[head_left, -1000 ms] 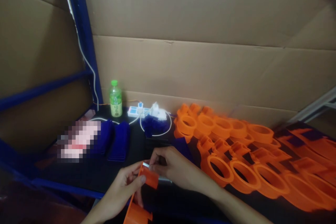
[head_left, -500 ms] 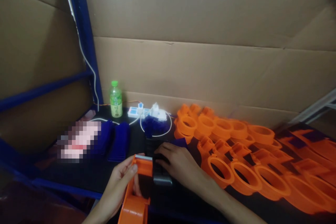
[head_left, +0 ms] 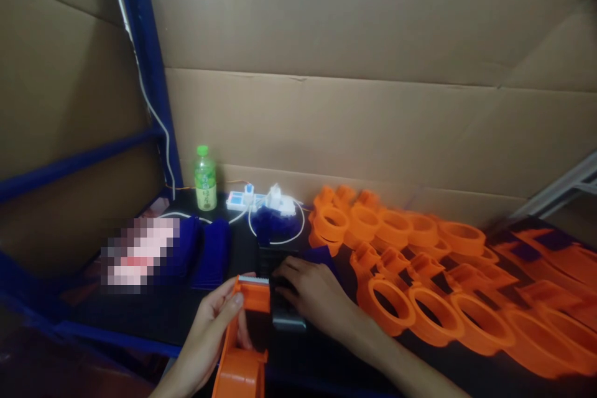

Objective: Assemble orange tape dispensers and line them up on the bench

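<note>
My left hand (head_left: 212,329) grips an orange tape dispenser (head_left: 245,342) near the table's front edge, thumb on its upper end where a small toothed metal strip shows. My right hand (head_left: 310,292) rests palm down just right of it, fingers curled over a dark box (head_left: 286,311) on the black table (head_left: 153,317). What the fingertips hold, if anything, is hidden.
Several orange dispenser shells (head_left: 410,261) lie in rows to the right. Stacks of dark blue parts (head_left: 212,252) sit to the left. A green bottle (head_left: 205,177), a white power strip (head_left: 261,200) with cable, cardboard walls and a blue rack post (head_left: 144,68) stand behind.
My right hand left the dispenser's top and dropped onto the dark box. My left hand turned the dispenser more upright. Little moved in the last half second.
</note>
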`<action>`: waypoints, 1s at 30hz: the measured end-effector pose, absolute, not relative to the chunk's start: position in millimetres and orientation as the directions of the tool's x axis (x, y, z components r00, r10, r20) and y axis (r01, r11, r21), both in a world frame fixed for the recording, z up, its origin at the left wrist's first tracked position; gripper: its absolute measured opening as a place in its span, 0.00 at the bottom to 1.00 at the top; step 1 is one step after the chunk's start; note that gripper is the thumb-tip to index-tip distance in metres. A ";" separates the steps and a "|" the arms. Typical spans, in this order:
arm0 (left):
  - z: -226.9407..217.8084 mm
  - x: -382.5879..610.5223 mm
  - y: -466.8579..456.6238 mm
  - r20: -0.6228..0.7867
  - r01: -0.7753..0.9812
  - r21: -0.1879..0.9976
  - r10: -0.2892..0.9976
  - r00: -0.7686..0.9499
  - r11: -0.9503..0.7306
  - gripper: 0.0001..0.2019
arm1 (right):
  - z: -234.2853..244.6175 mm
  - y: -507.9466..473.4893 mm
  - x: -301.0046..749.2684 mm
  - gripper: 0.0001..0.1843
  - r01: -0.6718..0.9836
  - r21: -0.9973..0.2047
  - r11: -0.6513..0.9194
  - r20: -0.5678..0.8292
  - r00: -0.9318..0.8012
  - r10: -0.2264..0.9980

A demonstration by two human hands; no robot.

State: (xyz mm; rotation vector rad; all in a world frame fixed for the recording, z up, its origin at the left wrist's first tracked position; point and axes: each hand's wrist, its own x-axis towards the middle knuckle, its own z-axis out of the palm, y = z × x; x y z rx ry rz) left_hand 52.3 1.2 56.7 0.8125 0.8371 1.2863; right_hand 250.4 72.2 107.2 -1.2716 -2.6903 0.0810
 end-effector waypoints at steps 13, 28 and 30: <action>48.1 51.4 4.7 -0.050 -0.467 0.880 0.995 0.089 0.086 0.29 | 131.3 76.2 281.4 0.11 0.626 -0.496 0.602 0.266 -0.550 0.792; 47.8 51.8 7.4 0.074 -0.363 0.932 0.981 0.182 -0.003 0.14 | 139.2 46.4 257.0 0.11 0.530 -0.330 0.781 0.261 -0.744 0.615; 47.1 51.6 6.9 0.079 -0.359 0.933 0.978 0.193 -0.005 0.14 | 136.6 43.1 252.8 0.12 0.541 -0.255 0.801 0.279 -0.752 0.597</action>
